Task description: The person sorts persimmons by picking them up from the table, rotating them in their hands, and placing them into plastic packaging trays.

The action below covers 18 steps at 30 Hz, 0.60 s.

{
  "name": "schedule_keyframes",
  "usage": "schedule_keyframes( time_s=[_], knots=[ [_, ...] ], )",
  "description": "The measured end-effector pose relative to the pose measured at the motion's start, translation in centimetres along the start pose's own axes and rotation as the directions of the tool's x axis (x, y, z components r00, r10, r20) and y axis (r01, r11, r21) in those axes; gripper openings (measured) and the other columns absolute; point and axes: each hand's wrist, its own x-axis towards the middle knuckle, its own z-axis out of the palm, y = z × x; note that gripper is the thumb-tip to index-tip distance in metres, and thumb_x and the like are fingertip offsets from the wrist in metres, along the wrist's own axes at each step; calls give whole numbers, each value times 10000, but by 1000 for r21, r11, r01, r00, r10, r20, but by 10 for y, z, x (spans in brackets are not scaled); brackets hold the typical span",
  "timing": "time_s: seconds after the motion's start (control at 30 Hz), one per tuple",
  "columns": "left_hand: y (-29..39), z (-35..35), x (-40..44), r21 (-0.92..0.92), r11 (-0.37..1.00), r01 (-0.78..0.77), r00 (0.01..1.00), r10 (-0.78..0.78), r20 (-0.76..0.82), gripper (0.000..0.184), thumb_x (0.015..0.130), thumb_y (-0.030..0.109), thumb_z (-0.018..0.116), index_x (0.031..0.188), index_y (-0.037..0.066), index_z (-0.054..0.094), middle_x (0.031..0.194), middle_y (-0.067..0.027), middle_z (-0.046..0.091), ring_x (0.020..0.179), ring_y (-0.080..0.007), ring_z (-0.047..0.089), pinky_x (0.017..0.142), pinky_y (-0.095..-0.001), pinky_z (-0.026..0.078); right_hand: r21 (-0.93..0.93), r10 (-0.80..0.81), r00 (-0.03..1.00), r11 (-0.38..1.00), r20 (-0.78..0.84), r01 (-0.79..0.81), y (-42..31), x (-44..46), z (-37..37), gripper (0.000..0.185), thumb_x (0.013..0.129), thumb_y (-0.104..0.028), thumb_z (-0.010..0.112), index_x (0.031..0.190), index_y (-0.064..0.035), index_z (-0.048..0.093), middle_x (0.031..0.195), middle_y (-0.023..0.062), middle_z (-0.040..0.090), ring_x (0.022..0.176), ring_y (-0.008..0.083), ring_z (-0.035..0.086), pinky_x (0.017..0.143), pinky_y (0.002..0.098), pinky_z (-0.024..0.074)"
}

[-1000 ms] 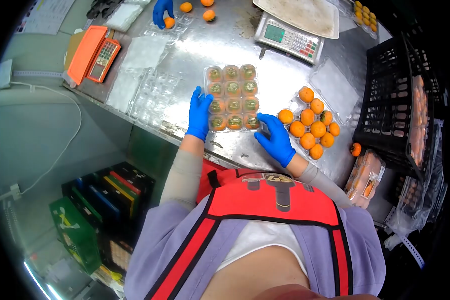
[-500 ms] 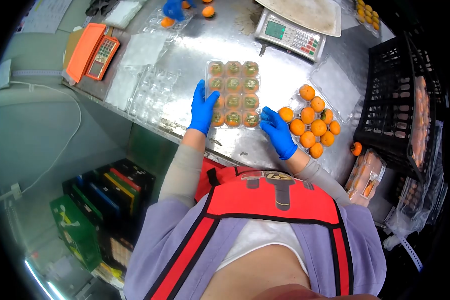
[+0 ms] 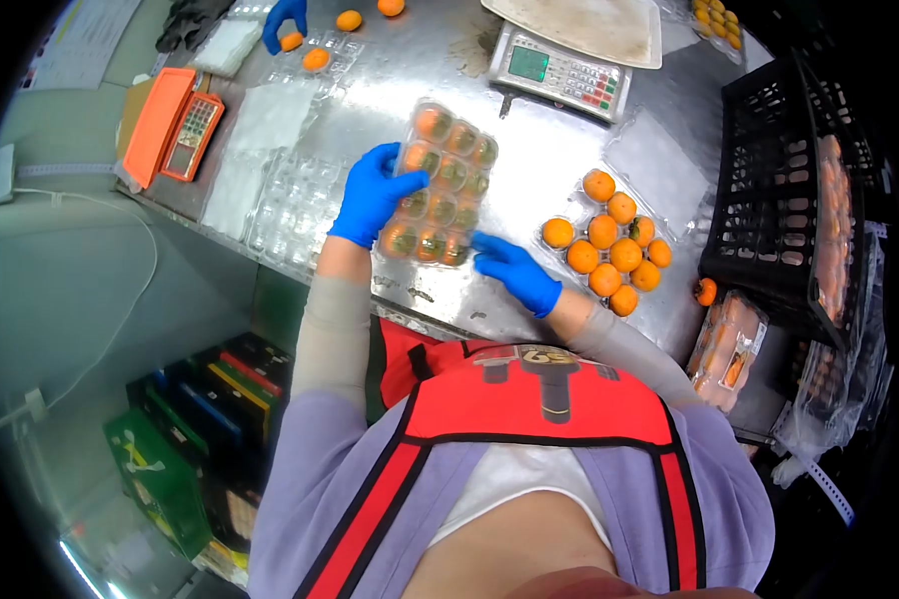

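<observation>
The left hand, in a blue glove, has its grip closed on the left side of a clear pack of orange fruits, the thumb lying over the top and the fingers around the side edge, partly hidden. The pack, its fruits in four rows of three, appears tilted above the metal table, in front of the person; whether its lower edge touches the table, I cannot tell. The right hand, also gloved in blue, has an open grip: its fingers reach out toward the pack's lower right corner and hold nothing. The fingertips are right by that corner, but contact cannot be made out. Just beyond the right hand, loose orange fruits sit in an open clear tray. A scale stands farther back, and a black crate is to the right. Well apart, at the far left, a co-worker's blue-gloved hand is at another fruit.
</observation>
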Motion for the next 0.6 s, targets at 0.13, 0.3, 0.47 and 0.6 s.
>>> schedule_keyframes(
  time_s=[0.13, 0.3, 0.47, 0.6],
  knots=[
    [17, 19, -16, 490, 796, -356, 915, 404, 10, 524, 753, 204, 704, 1217, 23, 544, 984, -100, 590, 900, -219, 593, 786, -342, 483, -77, -76, 995, 994, 71, 81, 7, 12, 12, 489, 859, -156, 631, 1288, 19, 475, 1152, 106, 590, 973, 148, 564, 879, 299, 462],
    [21, 50, -40, 606, 599, -523, 826, 532, 188, 515, 744, 192, 685, 1233, 90, 554, 958, -131, 560, 873, -311, 578, 767, -376, 477, -198, 85, 994, 978, 73, -69, -9, -2, -4, 349, 855, -158, 638, 1147, 28, 590, 1061, 102, 631, 958, 149, 576, 866, 299, 465],
    [30, 58, -52, 489, 731, -477, 878, 417, 233, 507, 753, 173, 689, 1238, 98, 560, 1025, -113, 567, 952, -276, 576, 793, -368, 476, -110, 17, 997, 994, 76, -9, 3, -12, -2, 317, 896, -159, 568, 1154, 25, 581, 1091, 104, 621, 998, 166, 576, 903, 301, 454],
    [11, 57, -63, 217, 808, -547, 812, 449, 374, 627, 728, 184, 715, 1310, 115, 493, 1216, -163, 523, 1067, -339, 535, 906, -387, 454, -64, -39, 999, 997, 21, 41, -30, -9, 11, 383, 902, -195, 568, 1236, -11, 533, 1105, 110, 633, 989, 204, 595, 897, 322, 454]
  ],
)
